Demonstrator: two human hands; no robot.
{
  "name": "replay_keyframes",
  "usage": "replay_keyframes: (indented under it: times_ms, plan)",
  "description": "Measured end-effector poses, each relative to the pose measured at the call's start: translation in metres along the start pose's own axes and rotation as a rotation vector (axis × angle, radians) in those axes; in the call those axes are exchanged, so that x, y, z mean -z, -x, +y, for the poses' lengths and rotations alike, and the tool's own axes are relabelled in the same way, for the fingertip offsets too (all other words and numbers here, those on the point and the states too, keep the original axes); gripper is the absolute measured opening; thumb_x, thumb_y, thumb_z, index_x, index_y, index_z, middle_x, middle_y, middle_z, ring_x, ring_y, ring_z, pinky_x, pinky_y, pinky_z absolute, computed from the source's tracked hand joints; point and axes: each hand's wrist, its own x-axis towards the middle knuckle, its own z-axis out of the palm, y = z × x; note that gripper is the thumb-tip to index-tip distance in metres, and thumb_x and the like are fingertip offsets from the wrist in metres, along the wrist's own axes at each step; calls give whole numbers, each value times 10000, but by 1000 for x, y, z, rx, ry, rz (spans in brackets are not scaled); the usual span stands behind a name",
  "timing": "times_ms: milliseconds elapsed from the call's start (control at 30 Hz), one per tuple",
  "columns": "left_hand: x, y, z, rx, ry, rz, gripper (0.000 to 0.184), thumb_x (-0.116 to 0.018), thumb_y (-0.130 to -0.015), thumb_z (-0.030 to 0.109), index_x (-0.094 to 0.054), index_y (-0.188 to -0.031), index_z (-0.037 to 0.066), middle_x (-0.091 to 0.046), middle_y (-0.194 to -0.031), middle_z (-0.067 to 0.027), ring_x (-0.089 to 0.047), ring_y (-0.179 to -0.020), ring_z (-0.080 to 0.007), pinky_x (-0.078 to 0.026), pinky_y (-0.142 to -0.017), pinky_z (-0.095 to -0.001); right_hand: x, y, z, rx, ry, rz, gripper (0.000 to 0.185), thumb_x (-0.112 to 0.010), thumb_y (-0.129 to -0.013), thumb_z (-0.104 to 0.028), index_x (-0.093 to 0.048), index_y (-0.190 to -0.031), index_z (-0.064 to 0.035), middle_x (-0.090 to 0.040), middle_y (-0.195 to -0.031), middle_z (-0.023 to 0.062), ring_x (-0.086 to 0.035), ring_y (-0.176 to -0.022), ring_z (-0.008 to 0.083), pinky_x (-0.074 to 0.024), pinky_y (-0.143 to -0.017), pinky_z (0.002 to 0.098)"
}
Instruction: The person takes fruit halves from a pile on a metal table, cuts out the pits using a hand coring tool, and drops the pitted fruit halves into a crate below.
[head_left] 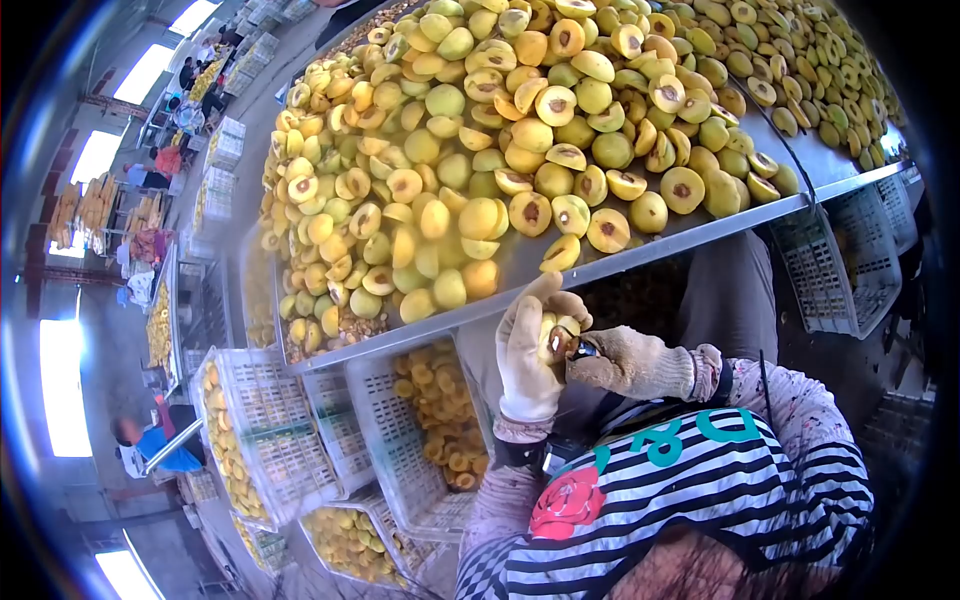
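Note:
My left hand (528,358), in a pale work glove, is closed around a peach half (556,338) just off the metal table's front edge. Its cut face, with the brown pit hollow, is turned toward my right hand (628,364), gloved as well. That hand grips a small dark tool (584,350) with a shiny part, whose end is against or very close to the fruit. Fingers cover most of the tool, so its exact kind cannot be made out. Beyond both hands, a large heap of halved yellow peaches (530,135) covers the table, many with brown centres.
The table's raised metal rim (640,258) runs just beyond my hands. Below on the left stand white plastic crates (385,440) holding fruit halves. Another white crate (825,270) is under the table at right. Other people (170,440) are at tables farther left.

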Motion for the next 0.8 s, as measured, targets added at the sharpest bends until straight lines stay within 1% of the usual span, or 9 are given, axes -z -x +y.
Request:
replay_keyframes:
  times_ms: [100, 267, 367, 500, 533, 633, 667, 767, 800]
  plan:
    - [3, -9, 4, 97, -13, -76, 358, -493, -1045, 219, -607, -1289, -17, -688, -973, -150, -639, -871, -203, -529, -793, -317, 6, -1, 0, 5, -26, -14, 505, -610, -960, -501, -658, -1139, -31, -694, -925, 189, -668, -855, 337, -512, -779, 401]
    - [-12, -6, -7, -199, -41, 12, 304, -536, -1027, 174, -641, -1242, -13, -702, -988, -127, -654, -883, -174, -521, -783, -285, 10, -7, 8, 114, -123, -51, 485, -620, -961, -481, -644, -1151, -35, -691, -926, 169, -663, -859, 307, -505, -784, 393]
    - [-8, -4, 6, -11, -255, 1, 323, -520, -1032, 179, -620, -1255, -32, -704, -1000, -129, -653, -913, -168, -512, -810, -281, 12, -7, 8, 105, -50, -43, 461, -623, -966, -454, -637, -1169, -40, -689, -937, 164, -657, -866, 290, -503, -790, 388]
    - [-31, 4, -4, -444, -327, 34, 338, -496, -1038, 162, -607, -1262, -65, -708, -983, -126, -651, -899, -141, -506, -800, -260, 8, -11, 17, 141, -151, -118, 422, -632, -972, -412, -642, -1180, -46, -690, -948, 153, -658, -878, 272, -504, -800, 377]
    - [-25, 3, -2, -451, -356, -45, 361, -481, -1040, 168, -586, -1296, -64, -705, -1016, -129, -647, -926, -142, -507, -829, -267, 10, -11, 20, 164, -138, -134, 425, -636, -969, -416, -643, -1182, -48, -692, -950, 148, -658, -878, 260, -505, -801, 376]
    - [-8, -12, 28, 182, -473, -216, 394, -468, -1036, 176, -546, -1346, -54, -694, -1085, -145, -645, -994, -172, -505, -904, -303, 14, -9, 23, 164, -72, -106, 417, -638, -969, -414, -650, -1168, -47, -696, -968, 131, -644, -886, 230, -503, -822, 380]
    - [-4, -11, 24, 157, -322, -225, 408, -467, -1029, 165, -521, -1378, -39, -695, -1090, -144, -654, -1001, -199, -514, -913, -327, 12, -8, 23, 207, -24, -64, 364, -617, -983, -405, -655, -1078, -56, -665, -817, 99, -626, -732, 195, -506, -668, 349]
    - [-25, -1, -6, -400, -305, 19, 420, -478, -1028, 167, -497, -1400, -28, -708, -1020, -133, -670, -954, -211, -530, -839, -315, 20, 3, 3, -169, -438, -318, 356, -575, -1003, -428, -620, -954, -78, -562, -647, 34, -532, -539, 140, -423, -492, 299]
    - [-28, 2, -13, -512, -300, 53, 424, -485, -1031, 176, -490, -1404, -26, -713, -983, -131, -677, -931, -219, -537, -808, -313, 10, 3, 15, -109, -672, -412, 393, -529, -1016, -469, -569, -891, -99, -467, -571, -17, -425, -439, 95, -319, -409, 264]
